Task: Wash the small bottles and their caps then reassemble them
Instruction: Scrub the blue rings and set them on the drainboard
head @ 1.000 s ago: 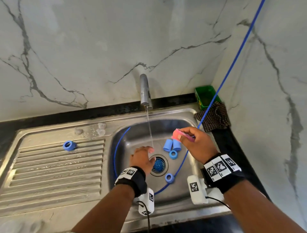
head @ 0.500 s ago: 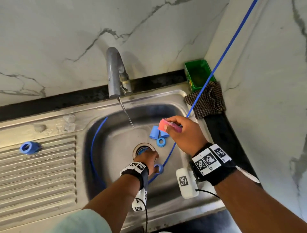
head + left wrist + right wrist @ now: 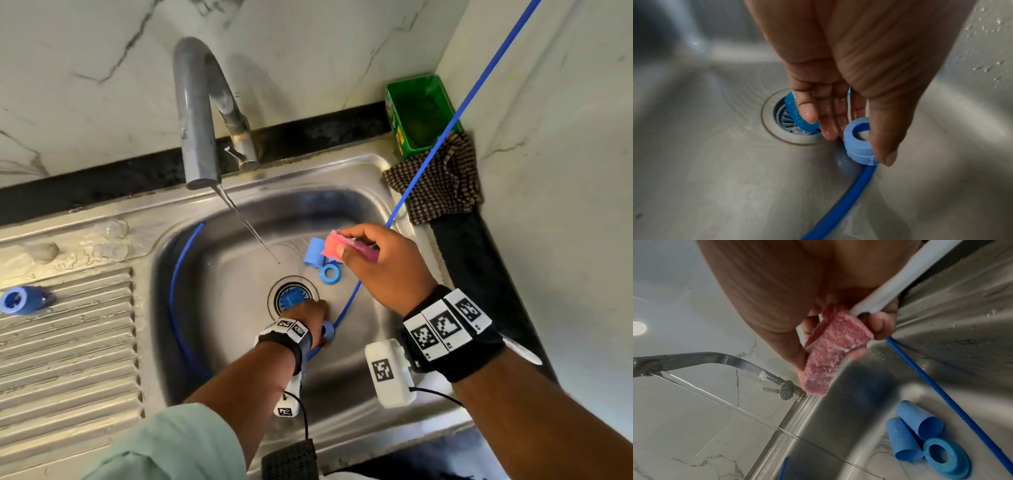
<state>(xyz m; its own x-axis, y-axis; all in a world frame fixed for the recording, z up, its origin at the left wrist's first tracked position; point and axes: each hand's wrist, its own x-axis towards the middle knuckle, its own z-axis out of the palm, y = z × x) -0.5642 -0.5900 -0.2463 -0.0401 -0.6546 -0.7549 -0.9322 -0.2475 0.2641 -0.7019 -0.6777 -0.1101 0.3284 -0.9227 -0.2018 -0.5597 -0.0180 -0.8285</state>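
My left hand (image 3: pixel 317 320) is down on the sink floor beside the drain (image 3: pixel 291 294). Its thumb and fingertips pinch a light blue cap (image 3: pixel 329 331) that lies against the blue hose; the left wrist view shows the cap (image 3: pixel 854 144) between thumb and index finger. Higher up, my right hand (image 3: pixel 346 241) holds a pink sponge (image 3: pixel 330 245) (image 3: pixel 826 356). Two small blue bottles (image 3: pixel 314 251) (image 3: pixel 918 423) and a blue ring cap (image 3: pixel 329 272) (image 3: pixel 941 456) lie under it. Another blue bottle (image 3: pixel 20 299) lies on the drainboard.
The tap (image 3: pixel 195 102) runs a thin stream into the steel sink (image 3: pixel 342 164). A blue hose (image 3: pixel 428 164) drops from upper right and loops round the basin. A green tub (image 3: pixel 421 113) and a checked cloth (image 3: pixel 442 181) sit at the back right corner.
My left hand left the water stream and went down past the drain to the blue cap. The right hand kept the sponge above the bottles. The head view leaned in closer.
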